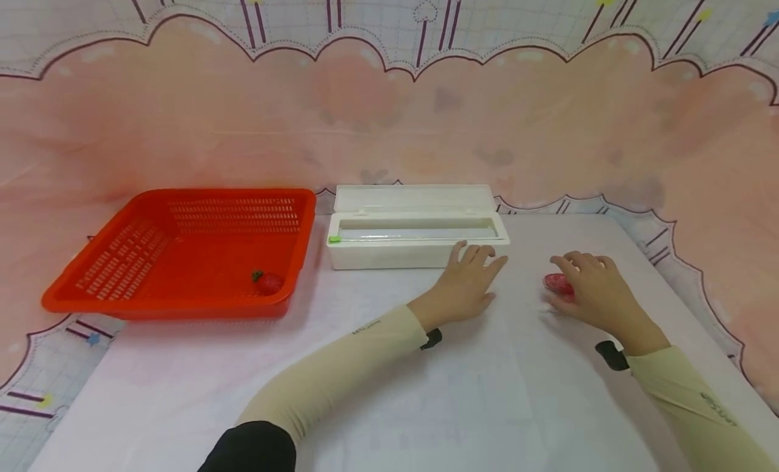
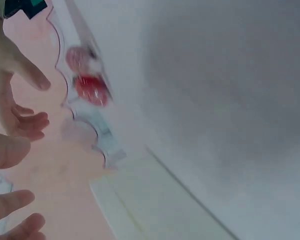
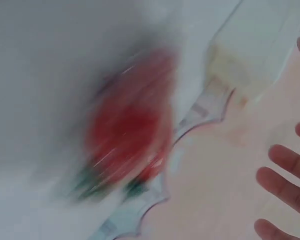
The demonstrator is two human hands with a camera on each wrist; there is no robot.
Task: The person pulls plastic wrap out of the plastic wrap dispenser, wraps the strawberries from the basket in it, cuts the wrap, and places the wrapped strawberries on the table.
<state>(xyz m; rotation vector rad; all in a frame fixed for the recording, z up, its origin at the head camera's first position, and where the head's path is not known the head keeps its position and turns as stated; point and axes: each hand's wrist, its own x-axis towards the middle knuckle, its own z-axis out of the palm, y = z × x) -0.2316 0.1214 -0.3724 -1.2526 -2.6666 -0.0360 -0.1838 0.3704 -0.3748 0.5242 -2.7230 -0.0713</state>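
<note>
A small bundle of red strawberries (image 1: 556, 282) (image 3: 127, 130) lies on the white surface at the right, with a glossy, clear-film-like sheen and green leaves that show blurred in the right wrist view. My right hand (image 1: 590, 289) hovers over and beside it, fingers loosely spread; the palm partly hides the fruit in the head view. Near the front right corner of a white cling film dispenser (image 1: 389, 257), my left hand (image 1: 459, 286) reaches out with relaxed, parted fingers and nothing in them. The dispenser's lid (image 1: 416, 198) is raised, and clear film shows in its long slot.
An orange-red plastic basket (image 1: 182, 312) stands at the left, with one strawberry (image 1: 268, 282) in its front right corner. White cloth (image 1: 475, 404) covers the table. A patterned peach cloth (image 1: 389, 134) hangs behind.
</note>
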